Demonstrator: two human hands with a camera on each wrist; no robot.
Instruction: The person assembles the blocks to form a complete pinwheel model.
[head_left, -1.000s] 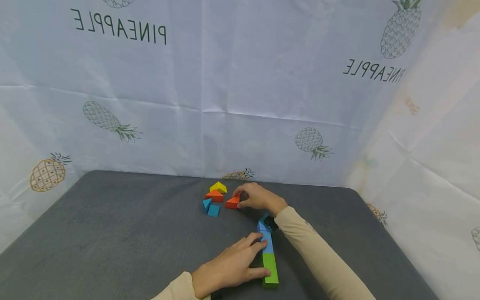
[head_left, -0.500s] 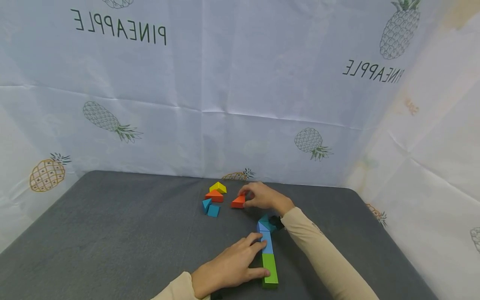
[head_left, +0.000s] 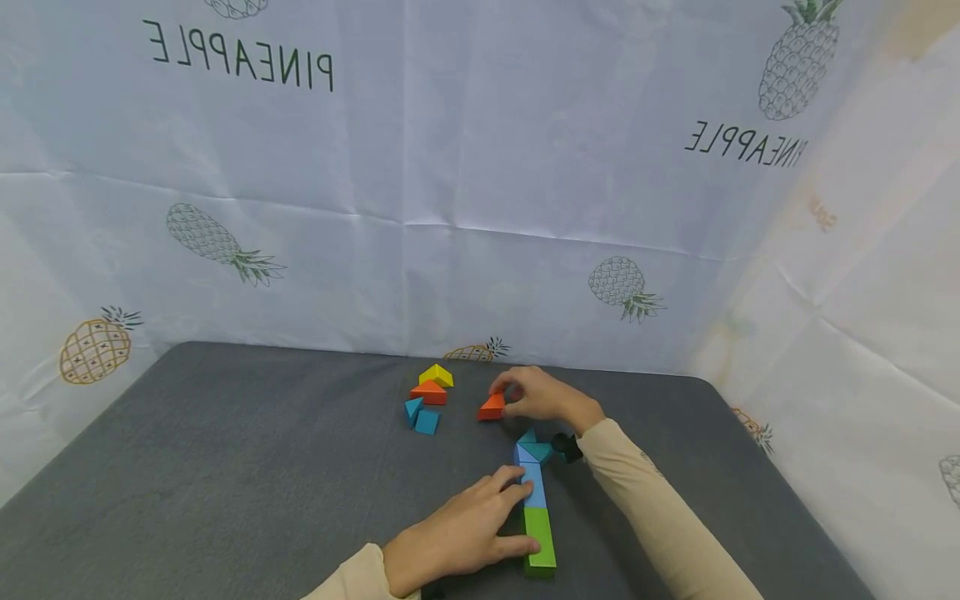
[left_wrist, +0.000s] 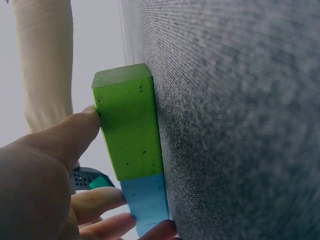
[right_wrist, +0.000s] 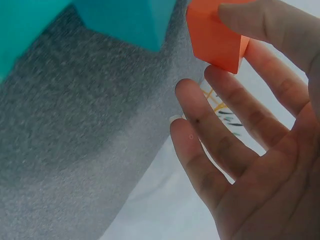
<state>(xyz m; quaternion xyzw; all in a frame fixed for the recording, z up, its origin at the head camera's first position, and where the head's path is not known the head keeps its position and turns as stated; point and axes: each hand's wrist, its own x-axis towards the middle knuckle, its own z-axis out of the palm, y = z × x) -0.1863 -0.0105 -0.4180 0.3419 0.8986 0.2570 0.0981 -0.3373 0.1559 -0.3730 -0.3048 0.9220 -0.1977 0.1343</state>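
In the head view a green block [head_left: 541, 533] and a light blue block [head_left: 536, 485] lie end to end in a line. My left hand [head_left: 459, 527] rests along them, thumb at the green block and fingers on the blue one. Beyond, a periwinkle triangular block [head_left: 525, 456] and teal triangular blocks [head_left: 536, 451] continue the line. My right hand [head_left: 542, 395] pinches an orange triangular block [head_left: 491, 408] between thumb and fingers, just past the line's far end. The right wrist view shows the orange block [right_wrist: 215, 40] under the thumb, with the other fingers spread.
Left of my right hand sit a yellow triangular block [head_left: 437, 376], another orange-red triangular block [head_left: 429, 392] and two blue blocks [head_left: 427, 422]. The dark grey table [head_left: 262, 467] ends at a pineapple-print cloth [head_left: 480, 275] hanging behind.
My right hand has drawn the orange block to the right, away from the other loose blocks. My left hand has stayed in place on the line of blocks.
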